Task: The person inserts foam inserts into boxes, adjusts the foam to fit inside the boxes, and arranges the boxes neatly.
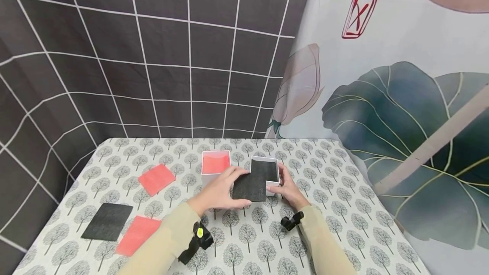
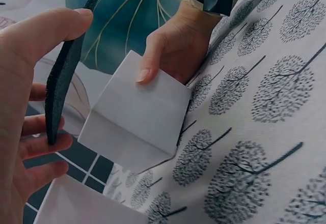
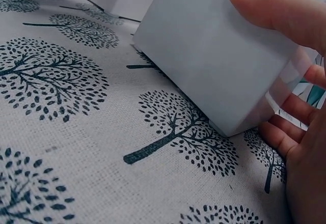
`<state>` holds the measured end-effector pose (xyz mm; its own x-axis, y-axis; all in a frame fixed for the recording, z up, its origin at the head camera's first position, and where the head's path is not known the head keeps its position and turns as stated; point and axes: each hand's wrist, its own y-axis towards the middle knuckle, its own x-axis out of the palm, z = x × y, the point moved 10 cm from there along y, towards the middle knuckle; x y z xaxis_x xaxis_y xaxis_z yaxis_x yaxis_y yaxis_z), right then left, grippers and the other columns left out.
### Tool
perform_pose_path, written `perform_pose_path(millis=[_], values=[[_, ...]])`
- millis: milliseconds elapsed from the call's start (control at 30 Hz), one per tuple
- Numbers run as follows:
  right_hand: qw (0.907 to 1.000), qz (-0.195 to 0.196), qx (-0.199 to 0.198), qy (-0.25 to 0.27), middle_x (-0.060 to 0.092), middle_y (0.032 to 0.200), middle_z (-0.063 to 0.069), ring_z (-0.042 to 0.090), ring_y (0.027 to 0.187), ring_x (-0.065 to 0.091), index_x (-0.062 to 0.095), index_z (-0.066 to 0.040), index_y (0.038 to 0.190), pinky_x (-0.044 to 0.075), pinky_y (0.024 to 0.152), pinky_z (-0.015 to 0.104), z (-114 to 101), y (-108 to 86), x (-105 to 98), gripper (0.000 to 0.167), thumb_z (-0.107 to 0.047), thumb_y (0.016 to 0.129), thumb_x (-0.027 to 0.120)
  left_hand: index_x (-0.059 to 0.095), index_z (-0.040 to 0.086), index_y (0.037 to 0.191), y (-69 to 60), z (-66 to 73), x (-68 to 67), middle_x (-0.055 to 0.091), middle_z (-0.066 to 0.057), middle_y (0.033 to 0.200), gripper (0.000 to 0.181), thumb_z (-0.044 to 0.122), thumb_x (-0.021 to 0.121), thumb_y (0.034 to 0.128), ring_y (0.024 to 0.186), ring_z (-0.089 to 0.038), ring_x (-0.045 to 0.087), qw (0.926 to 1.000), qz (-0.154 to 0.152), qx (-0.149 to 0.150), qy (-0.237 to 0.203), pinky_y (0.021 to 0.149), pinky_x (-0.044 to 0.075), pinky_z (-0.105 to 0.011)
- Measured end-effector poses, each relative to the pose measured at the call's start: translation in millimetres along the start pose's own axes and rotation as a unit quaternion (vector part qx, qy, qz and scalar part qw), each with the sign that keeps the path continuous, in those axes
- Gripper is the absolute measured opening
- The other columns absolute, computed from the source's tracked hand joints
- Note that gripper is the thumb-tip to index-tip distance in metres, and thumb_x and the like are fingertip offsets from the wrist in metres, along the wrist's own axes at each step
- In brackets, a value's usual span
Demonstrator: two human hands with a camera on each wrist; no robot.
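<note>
A black square felt-like sheet (image 1: 249, 188) is held between the thumb and fingers of my left hand (image 1: 217, 191). It is above the tabletop, by the near left side of a white open box (image 1: 273, 184). In the left wrist view the sheet (image 2: 63, 81) appears nearly edge-on, apart from the box (image 2: 135, 112). My right hand (image 1: 289, 188) grips that box from the right; the right wrist view shows the thumb on one wall of the box (image 3: 204, 61) and fingers round another side. Black material (image 1: 270, 168) lies inside the box.
A second white box (image 1: 209, 178) with a red sheet (image 1: 216, 163) inside stands left of the first. Two red squares (image 1: 156, 179) and a black square (image 1: 107, 222) lie on the left of the tree-print tablecloth (image 1: 244, 234). A dark gridded curtain (image 1: 164, 79) hangs behind.
</note>
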<state>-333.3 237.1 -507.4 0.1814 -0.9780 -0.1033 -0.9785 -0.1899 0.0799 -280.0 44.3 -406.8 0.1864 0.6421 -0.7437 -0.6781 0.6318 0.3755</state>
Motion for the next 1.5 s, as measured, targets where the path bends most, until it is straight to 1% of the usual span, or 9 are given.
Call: perform_pose_path(millis=[100,200,300,433,667,800,1000,1133,1500], values=[[0.9999,0.001,-0.014,-0.011,0.039,0.126,0.019,0.02,0.102,0.051,0.019,-0.007,0.145,0.045,0.088,0.029,-1.9,-0.2,-1.2,0.091,0.009,0.072,0.071,0.044,0.018,0.136,8.3,1.4,3.5,0.043,0.002,0.128,0.083,0.056,0.074,0.0683,0.106,-0.012,0.049,0.9997,-0.019,-0.001,0.016,0.083,0.05,-0.032],[0.9997,0.003,-0.014,-0.02,0.038,0.125,0.017,0.02,0.104,0.048,0.017,-0.008,0.146,0.042,0.092,0.032,-1.8,-0.9,-3.2,0.093,0.007,0.072,0.072,0.044,0.018,0.136,16.5,5.2,6.5,0.042,0.002,0.13,0.083,0.058,0.072,0.0689,0.108,-0.012,0.047,0.9992,-0.026,0.009,0.027,0.084,0.049,-0.03],[0.9997,0.005,-0.004,-0.025,0.038,0.126,0.016,0.022,0.108,0.047,0.017,-0.011,0.146,0.041,0.095,0.035,1.3,-0.9,-4.3,0.095,0.003,0.072,0.075,0.044,0.018,0.135,22.1,7.3,8.8,0.043,0.002,0.126,0.082,0.058,0.071,0.0697,0.104,-0.011,0.048,0.999,-0.032,0.012,0.029,0.082,0.049,-0.028],[0.9996,0.003,0.003,-0.027,0.037,0.128,0.017,0.025,0.11,0.048,0.017,-0.012,0.145,0.044,0.093,0.035,4.0,0.1,-2.3,0.094,0.001,0.072,0.075,0.044,0.018,0.135,26.1,4.0,11.4,0.044,0.001,0.122,0.082,0.058,0.072,0.0693,0.099,-0.01,0.049,0.9987,-0.04,0.003,0.03,0.078,0.05,-0.027],[0.9997,0.001,0.003,-0.025,0.037,0.13,0.018,0.025,0.107,0.051,0.018,-0.013,0.145,0.045,0.09,0.035,2.0,1.6,1.3,0.09,0.002,0.075,0.073,0.045,0.018,0.135,37.5,-2.7,13.7,0.044,0.0,0.125,0.083,0.057,0.073,0.0679,0.1,-0.013,0.05,0.9981,-0.04,-0.002,0.048,0.078,0.05,-0.028],[0.9997,0.006,0.01,-0.023,0.037,0.13,0.017,0.022,0.107,0.05,0.018,-0.012,0.145,0.045,0.091,0.033,1.6,1.8,1.4,0.091,0.007,0.074,0.071,0.046,0.019,0.134,44.2,-4.8,14.4,0.045,-0.001,0.121,0.08,0.055,0.074,0.0682,0.096,-0.014,0.051,0.9977,-0.037,-0.005,0.057,0.075,0.05,-0.029],[0.9997,0.005,0.008,-0.023,0.037,0.127,0.02,0.022,0.107,0.049,0.016,-0.006,0.145,0.045,0.089,0.031,-11.0,-4.0,4.7,0.092,0.013,0.072,0.069,0.048,0.017,0.132,52.7,-7.8,17.1,0.047,-0.002,0.119,0.077,0.05,0.077,0.068,0.097,-0.014,0.051,0.9982,-0.032,-0.004,0.051,0.075,0.051,-0.03],[0.9996,0.002,0.011,-0.025,0.037,0.126,0.021,0.019,0.104,0.052,0.016,-0.004,0.144,0.047,0.086,0.028,-22.3,-8.4,10.1,0.089,0.01,0.073,0.067,0.048,0.016,0.132,58.0,-10.8,18.9,0.046,-0.002,0.122,0.078,0.052,0.075,0.0692,0.097,-0.015,0.052,0.9978,-0.035,-0.012,0.055,0.076,0.051,-0.03],[0.9999,-0.008,0.011,-0.007,0.036,0.125,0.019,0.02,0.103,0.049,0.015,-0.004,0.145,0.048,0.086,0.027,-24.1,-7.9,11.5,0.088,0.01,0.076,0.068,0.047,0.016,0.133,68.2,-15.8,24.6,0.045,-0.003,0.123,0.078,0.054,0.073,0.0701,0.103,-0.016,0.049,0.9954,-0.044,-0.04,0.075,0.076,0.052,-0.034]])
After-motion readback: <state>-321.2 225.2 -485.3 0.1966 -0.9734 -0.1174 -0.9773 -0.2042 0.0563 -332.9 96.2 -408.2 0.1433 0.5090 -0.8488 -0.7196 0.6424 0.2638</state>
